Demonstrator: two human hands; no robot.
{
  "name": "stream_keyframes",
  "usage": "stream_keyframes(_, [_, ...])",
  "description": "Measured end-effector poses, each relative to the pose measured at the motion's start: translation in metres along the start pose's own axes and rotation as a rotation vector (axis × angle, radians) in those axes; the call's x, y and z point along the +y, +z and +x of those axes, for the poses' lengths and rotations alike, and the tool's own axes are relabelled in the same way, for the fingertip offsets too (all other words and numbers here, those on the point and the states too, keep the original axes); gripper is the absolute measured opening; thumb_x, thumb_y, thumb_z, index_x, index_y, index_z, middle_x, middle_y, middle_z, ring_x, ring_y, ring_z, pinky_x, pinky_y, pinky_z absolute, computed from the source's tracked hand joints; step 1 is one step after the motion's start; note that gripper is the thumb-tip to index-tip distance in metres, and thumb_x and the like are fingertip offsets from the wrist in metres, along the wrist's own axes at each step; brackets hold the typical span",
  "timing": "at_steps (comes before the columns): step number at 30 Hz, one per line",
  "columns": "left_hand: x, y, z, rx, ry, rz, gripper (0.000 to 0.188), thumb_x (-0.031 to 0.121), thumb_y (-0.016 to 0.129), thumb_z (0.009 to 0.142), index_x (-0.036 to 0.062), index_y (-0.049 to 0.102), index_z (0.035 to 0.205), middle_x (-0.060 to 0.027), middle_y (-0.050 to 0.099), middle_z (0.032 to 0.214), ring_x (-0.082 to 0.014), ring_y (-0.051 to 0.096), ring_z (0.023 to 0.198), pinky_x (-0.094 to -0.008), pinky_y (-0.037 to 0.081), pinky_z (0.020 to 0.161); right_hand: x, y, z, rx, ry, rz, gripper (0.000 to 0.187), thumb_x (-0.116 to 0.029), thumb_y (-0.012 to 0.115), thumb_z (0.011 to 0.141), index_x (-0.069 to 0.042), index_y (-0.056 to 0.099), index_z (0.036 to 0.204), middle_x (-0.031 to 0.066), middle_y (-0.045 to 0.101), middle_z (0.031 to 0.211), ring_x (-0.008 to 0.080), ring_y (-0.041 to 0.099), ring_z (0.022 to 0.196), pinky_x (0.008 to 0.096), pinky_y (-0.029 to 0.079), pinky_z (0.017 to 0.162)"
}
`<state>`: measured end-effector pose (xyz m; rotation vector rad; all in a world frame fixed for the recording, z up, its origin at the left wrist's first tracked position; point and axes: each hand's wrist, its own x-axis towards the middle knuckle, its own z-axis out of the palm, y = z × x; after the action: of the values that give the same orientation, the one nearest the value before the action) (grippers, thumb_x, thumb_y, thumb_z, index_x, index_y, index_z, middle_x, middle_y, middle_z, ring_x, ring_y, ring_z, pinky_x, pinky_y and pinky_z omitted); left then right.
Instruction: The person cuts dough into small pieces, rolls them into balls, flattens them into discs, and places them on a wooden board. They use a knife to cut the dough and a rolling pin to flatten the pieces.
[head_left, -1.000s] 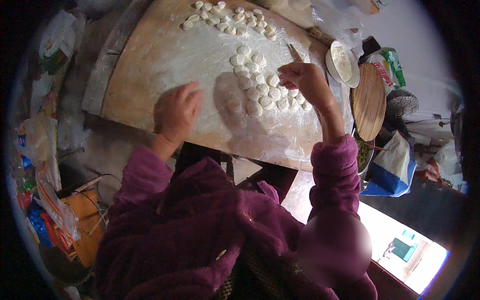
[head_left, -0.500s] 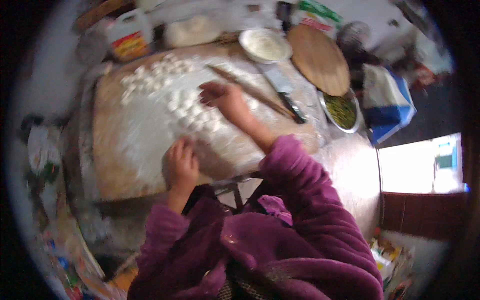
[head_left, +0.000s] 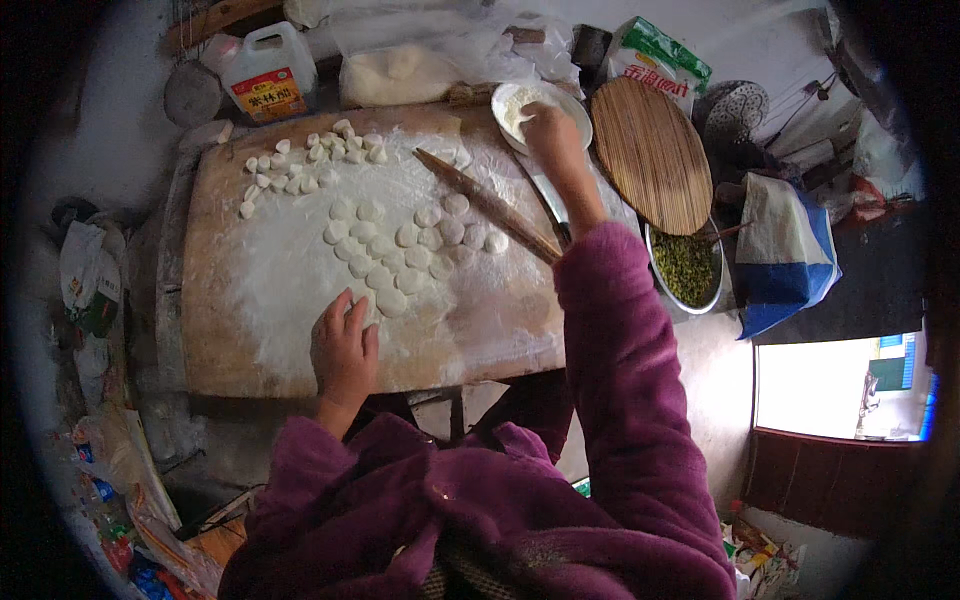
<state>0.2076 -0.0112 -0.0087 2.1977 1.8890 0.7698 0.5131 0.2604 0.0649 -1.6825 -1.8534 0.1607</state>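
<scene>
My right hand [head_left: 552,132] is down in a white bowl [head_left: 583,112] of flour [head_left: 514,106], its fingers curled into the powder with the tips hidden. On the floured wooden board [head_left: 215,335] my left hand [head_left: 345,345] rests with fingers apart, holding nothing. Just beyond it lie several flattened dough rounds [head_left: 391,302] in a cluster. Smaller lumps of dough [head_left: 300,183] are gathered at the board's far left. A wooden rolling pin [head_left: 485,200] lies slantwise to the right of the rounds.
A knife [head_left: 545,190] lies beside the bowl, partly under my right arm. A round wooden lid [head_left: 655,155] leans over a metal basin of chopped green filling [head_left: 685,270]. Behind the board are a plastic jug [head_left: 268,75] and a bag of dough [head_left: 395,75].
My right hand has moved away from above the dough rounds, up and right into the flour bowl. My left hand has shifted slightly left and down, its fingers now spread.
</scene>
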Motion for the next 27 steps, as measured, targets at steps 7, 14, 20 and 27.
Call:
stream_keyframes(7, [0.000,-0.001,0.006,-0.012,0.002,-0.018,0.036,0.009,0.059,0.087,0.0010,0.057,0.122,-0.0156,0.050,0.131,-0.0351,0.048,0.118,-0.0466,0.039,0.099,0.044,0.038,0.064,-0.536,-0.044,-0.452,0.042,-0.043,0.059,0.081,-0.005,0.073,0.092,0.0197,0.070,0.096,0.0374,0.068,0.089,0.0458,0.051,0.081])
stream_keyframes(14, [-0.003,0.003,0.003,-0.055,-0.035,-0.003,0.036,0.008,0.056,0.087,0.0005,0.056,0.122,-0.0172,0.051,0.131,-0.0367,0.048,0.116,-0.0472,0.038,0.099,0.053,0.040,0.070,-0.139,0.060,-0.103,0.023,-0.021,0.060,0.081,-0.001,0.071,0.087,0.0239,0.068,0.090,0.0418,0.066,0.088,0.0512,0.050,0.082])
stream_keyframes(20, [-0.005,0.005,0.002,-0.076,-0.015,0.036,0.040,0.008,0.056,0.086,-0.0003,0.052,0.125,-0.0196,0.049,0.133,-0.0387,0.046,0.120,-0.0497,0.036,0.101,0.111,-0.041,0.097,-0.642,0.261,0.685,0.025,-0.011,0.071,0.075,0.000,0.072,0.097,0.0111,0.071,0.079,0.0183,0.064,0.065,0.0307,0.052,0.059])
stream_keyframes(27, [-0.002,0.007,-0.001,-0.095,-0.072,0.074,0.037,0.006,0.053,0.088,-0.0012,0.051,0.125,-0.0196,0.048,0.134,-0.0382,0.044,0.123,-0.0495,0.035,0.103,0.197,-0.146,0.133,0.287,0.320,1.066,0.020,0.001,0.067,0.080,0.006,0.069,0.099,0.0150,0.070,0.090,0.0233,0.067,0.077,0.0314,0.055,0.066])
